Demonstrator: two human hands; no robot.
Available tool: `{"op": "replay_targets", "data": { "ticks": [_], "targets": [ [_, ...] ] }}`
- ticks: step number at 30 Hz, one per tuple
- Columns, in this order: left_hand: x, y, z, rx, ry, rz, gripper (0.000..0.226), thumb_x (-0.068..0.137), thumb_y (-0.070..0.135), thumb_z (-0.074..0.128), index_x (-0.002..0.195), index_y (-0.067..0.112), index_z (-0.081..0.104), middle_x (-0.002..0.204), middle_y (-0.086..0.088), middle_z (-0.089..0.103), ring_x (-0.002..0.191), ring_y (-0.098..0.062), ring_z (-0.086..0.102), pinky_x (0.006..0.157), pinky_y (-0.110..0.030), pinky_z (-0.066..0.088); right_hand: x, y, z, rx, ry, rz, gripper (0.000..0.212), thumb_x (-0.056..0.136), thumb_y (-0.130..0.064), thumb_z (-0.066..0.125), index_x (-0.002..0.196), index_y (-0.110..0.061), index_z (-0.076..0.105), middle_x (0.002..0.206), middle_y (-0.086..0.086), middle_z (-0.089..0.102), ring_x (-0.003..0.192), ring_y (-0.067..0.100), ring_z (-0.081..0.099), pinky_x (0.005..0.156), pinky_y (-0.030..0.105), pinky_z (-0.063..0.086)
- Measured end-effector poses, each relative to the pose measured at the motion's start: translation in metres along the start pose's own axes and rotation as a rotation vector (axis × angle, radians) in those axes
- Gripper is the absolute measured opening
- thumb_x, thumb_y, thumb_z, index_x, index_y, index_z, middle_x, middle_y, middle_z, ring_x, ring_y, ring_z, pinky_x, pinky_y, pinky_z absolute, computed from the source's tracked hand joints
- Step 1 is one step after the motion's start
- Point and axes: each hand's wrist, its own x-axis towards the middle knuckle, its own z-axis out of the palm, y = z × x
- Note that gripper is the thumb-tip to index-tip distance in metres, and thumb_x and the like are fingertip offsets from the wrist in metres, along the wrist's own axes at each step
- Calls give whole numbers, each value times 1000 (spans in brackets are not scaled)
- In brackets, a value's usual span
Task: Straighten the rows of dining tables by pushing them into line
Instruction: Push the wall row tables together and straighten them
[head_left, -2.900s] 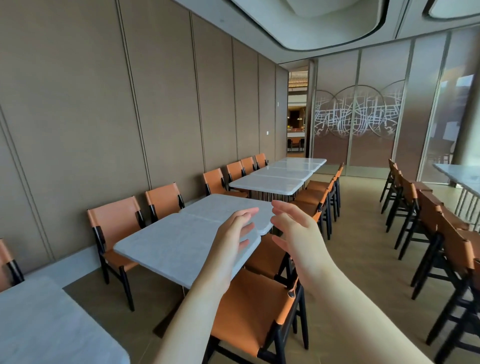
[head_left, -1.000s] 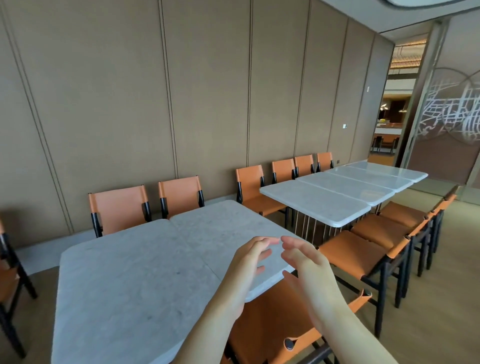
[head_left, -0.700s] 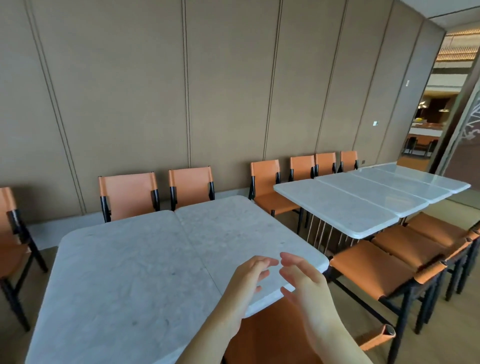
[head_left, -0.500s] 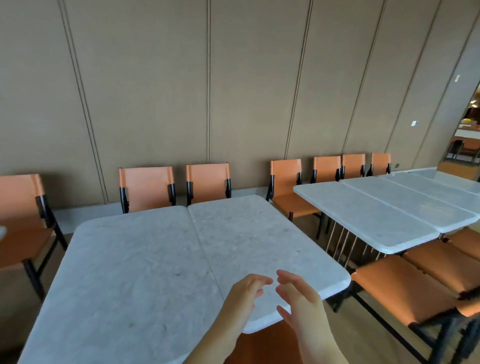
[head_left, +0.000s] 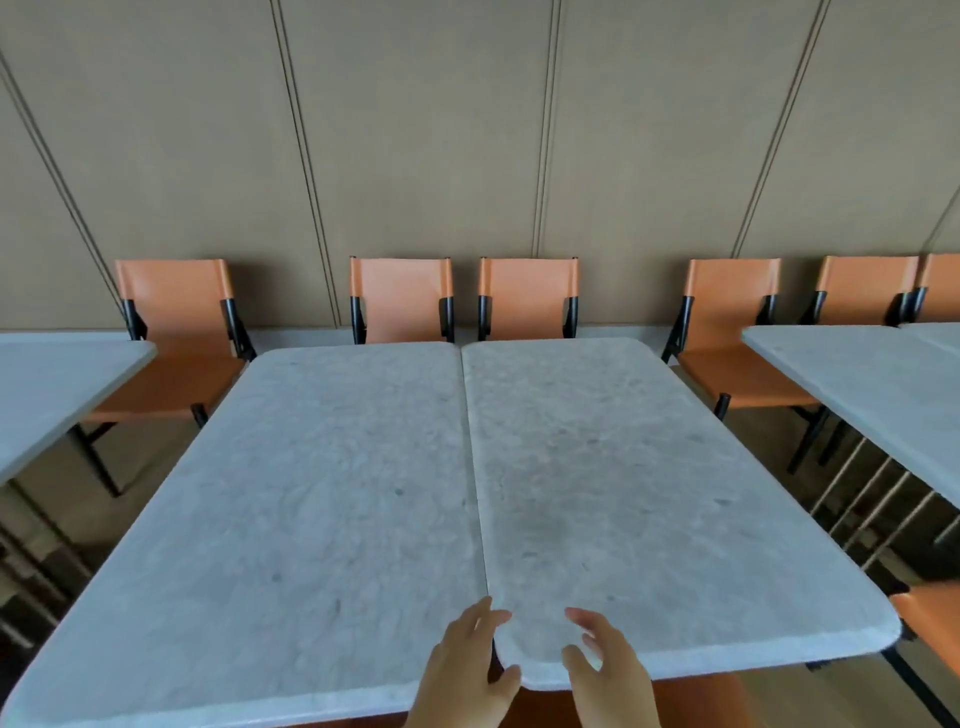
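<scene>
Right table (head_left: 649, 493) sits short of the left table's (head_left: 291, 519) near edge, so I judge alignment unfinished; my left hand (head_left: 467, 670) and right hand (head_left: 608, 670) hover spread, gripping nothing.

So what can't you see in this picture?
- Head view: the legs of the two middle tables are hidden under their tops.
- The wrists of the left hand and right hand are cut off by the bottom edge.
- Whether the fingers touch the right table's edge: cannot tell.
- The left side table and right side table run off the frame.
</scene>
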Motion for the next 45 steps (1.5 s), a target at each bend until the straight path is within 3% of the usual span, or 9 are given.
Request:
{"op": "replay_targets", "data": {
  "ticks": [3,6,10,14,17,21,27,34,45],
  "targets": [
    [28,-16,38,211,5,61,69,97,56,46,157,32,20,168,12,-6,157,-14,6,125,-36,12,39,44,-6,-286,-28,-154,47,98,-22,56,142,-35,45,153,-8,37,139,12,42,108,22,36],
    [64,-32,70,329,149,160,75,76,71,47,138,28,46,158,4,32,156,-12,12,122,-29,16,80,81,-16,-619,-74,-220,60,94,-34,51,150,-40,30,161,-11,17,143,15,39,105,30,43],
    [106,-17,110,349,144,232,83,71,72,51,138,22,48,162,-3,26,157,-21,-2,119,-35,7,130,128,-44,-843,26,-358,48,85,-54,39,125,-30,53,134,3,54,110,21,61,67,38,62],
    [125,11,147,401,27,223,98,61,85,52,140,27,52,154,-9,46,142,-36,31,114,-52,9,171,148,-81,-1069,61,-386,58,89,-55,39,135,-25,54,147,9,43,128,29,55,96,53,51],
    [136,5,169,411,25,200,117,44,95,50,140,29,55,149,-11,53,150,-36,18,114,-61,7,187,154,-109,-1180,5,-332,69,95,-67,33,154,-32,37,167,5,20,152,26,16,122,50,-9],
    [146,3,173,400,48,222,123,46,97,40,152,34,38,158,-3,40,154,-31,10,113,-62,12,201,183,-118,-1125,-71,-256,72,93,-73,35,146,-27,52,148,6,55,135,25,55,117,40,6],
    [141,3,169,467,35,204,128,34,99,47,143,32,52,148,-8,55,140,-35,35,112,-60,13,200,180,-120,-1033,-8,-389,72,86,-63,44,151,-31,47,154,2,49,142,21,47,120,39,10],
    [124,22,158,634,23,128,124,66,95,40,154,37,-26,158,8,-38,147,-27,-36,117,-63,-20,197,181,-120,-931,69,-480,87,80,-69,5,161,-38,13,170,-5,8,157,14,4,125,36,-8],
    [124,19,162,649,1,134,125,67,95,43,154,37,-25,163,10,-32,146,-22,-39,117,-66,-16,201,188,-116,-948,94,-492,70,97,-62,31,160,-34,15,170,-4,11,157,16,6,128,41,3]
  ]
}}
